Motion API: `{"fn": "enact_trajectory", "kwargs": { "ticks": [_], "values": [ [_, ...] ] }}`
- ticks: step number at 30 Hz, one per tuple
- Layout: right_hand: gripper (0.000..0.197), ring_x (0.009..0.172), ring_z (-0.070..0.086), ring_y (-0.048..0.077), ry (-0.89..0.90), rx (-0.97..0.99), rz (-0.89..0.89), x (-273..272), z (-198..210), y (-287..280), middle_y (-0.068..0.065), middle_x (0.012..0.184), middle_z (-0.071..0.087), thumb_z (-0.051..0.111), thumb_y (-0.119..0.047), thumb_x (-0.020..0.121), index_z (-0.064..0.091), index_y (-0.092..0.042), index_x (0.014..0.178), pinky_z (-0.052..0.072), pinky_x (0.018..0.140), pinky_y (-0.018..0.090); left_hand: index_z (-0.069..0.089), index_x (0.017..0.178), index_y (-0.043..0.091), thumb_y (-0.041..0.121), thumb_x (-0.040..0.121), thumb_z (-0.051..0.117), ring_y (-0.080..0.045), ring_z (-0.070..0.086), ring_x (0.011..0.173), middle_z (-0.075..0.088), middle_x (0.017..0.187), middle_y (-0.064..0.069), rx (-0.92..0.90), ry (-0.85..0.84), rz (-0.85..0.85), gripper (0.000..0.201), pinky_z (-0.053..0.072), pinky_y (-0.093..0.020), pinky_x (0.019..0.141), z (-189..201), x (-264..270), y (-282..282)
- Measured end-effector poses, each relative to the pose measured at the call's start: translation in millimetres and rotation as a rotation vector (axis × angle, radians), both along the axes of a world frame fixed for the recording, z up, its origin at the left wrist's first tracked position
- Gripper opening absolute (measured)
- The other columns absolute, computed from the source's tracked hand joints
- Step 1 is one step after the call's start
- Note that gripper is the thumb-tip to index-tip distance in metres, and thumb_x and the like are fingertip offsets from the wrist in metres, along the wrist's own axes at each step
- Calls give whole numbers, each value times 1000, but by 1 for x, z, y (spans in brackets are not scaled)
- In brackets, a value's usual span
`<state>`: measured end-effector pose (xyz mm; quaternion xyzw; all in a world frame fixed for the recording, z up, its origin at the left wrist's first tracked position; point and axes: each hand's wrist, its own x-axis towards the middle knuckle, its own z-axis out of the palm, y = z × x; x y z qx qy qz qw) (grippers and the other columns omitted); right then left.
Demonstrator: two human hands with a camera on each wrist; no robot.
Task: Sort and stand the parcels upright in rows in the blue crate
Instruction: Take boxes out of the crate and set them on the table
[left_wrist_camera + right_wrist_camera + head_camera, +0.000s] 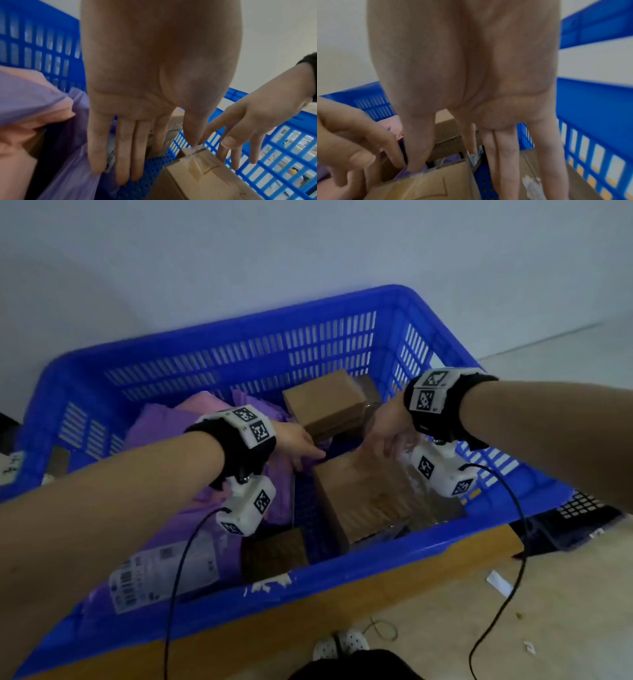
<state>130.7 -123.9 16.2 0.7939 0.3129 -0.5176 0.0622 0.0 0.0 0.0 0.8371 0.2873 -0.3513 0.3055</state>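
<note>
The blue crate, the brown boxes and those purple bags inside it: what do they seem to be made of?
The blue crate looks like moulded plastic, smooth, with slotted walls and a perforated floor. The brown boxes look like matt cardboard; clear glossy tape crosses a flap seam in the left wrist view. The purple bags seem thin plastic film, soft and creased, one carrying a white printed label, probably paper.

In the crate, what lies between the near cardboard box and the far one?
Bare perforated crate floor, seen in the left wrist view between the near box and far box. Both hands reach into that gap: left hand, right hand.
</note>
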Motion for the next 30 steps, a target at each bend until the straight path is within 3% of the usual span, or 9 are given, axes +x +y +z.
{"fn": "enact_trajectory", "kwargs": {
  "ticks": [3, 6, 12, 14, 16, 18, 21, 26, 30],
  "values": [
    [49, 78, 60, 20, 64, -25, -7, 2, -7, 0, 21, 128, 54, 49, -29, 97, 39, -8, 140, 46, 36, 16, 54, 124, 15, 47, 92, 50, -20, 63, 82, 65, 107, -10, -96, 44, 65, 45, 49, -33, 74, -14, 6, -4],
    [50, 101, 60, 30, 165, -30, -21, 5, -17, 0, 21, 132, 49, 43, -24, 100, 30, -8, 146, 45, 31, 15, 54, 123, 14, 45, 93, 51, -30, 64, 105, 63, 108, -12, -181, 89, 105, 43, 51, -43, 89, -25, 10, -8],
    [45, 58, 68, 19, 230, -61, -103, 15, -31, 3, 10, 83, 63, 45, -27, 99, 41, -6, 139, 51, 40, 18, 49, 118, 18, 43, 97, 43, -30, 65, 77, 62, 95, -13, -339, 199, 213, 34, 52, -40, 71, -28, 10, -12],
    [45, 58, 70, 23, 278, -84, -158, 18, -38, 5, 14, 77, 70, 48, -26, 98, 43, -4, 137, 59, 58, 30, 47, 127, 11, 35, 98, 43, -39, 63, 94, 59, 103, -17, -410, 183, 298, 37, 49, -47, 81, -30, 9, -12],
    [48, 84, 68, 36, 312, -89, -202, 18, -41, 6, 23, 99, 68, 51, -24, 96, 42, 1, 137, 52, 90, 51, 45, 133, 4, 29, 99, 44, -42, 59, 107, 57, 117, -21, -458, 162, 358, 42, 46, -48, 86, -33, 8, -12],
    [51, 108, 59, 45, 339, -95, -235, 20, -43, 6, 31, 124, 57, 53, -19, 95, 39, 7, 136, 42, 100, 59, 47, 133, 1, 25, 98, 46, -36, 62, 99, 58, 120, -20, -473, 123, 385, 42, 48, -44, 87, -34, 6, -11],
    [46, 110, 56, 48, 408, -54, -272, 18, -41, 3, 34, 131, 49, 48, -11, 96, 38, 13, 134, 50, 90, 55, 50, 129, 0, 20, 97, 50, -34, 62, 98, 60, 118, -21, -487, 82, 421, 38, 52, -41, 85, -32, 4, -8],
    [38, 89, 61, 40, 454, 62, -262, 13, -27, -5, 26, 99, 62, 43, -2, 96, 43, 16, 130, 59, 70, 41, 54, 126, 0, 20, 93, 57, -37, 62, 109, 61, 124, -24, -463, 15, 436, 39, 56, -42, 84, -21, -2, -4],
    [34, 86, 59, 41, 411, 148, -262, 7, -2, -8, 25, 91, 63, 39, 1, 97, 44, 17, 126, 59, 59, 39, 56, 123, 1, 24, 92, 59, -36, 68, 90, 64, 116, -26, -419, -93, 441, 39, 60, -39, 70, 0, -7, -5]
  ]
}}
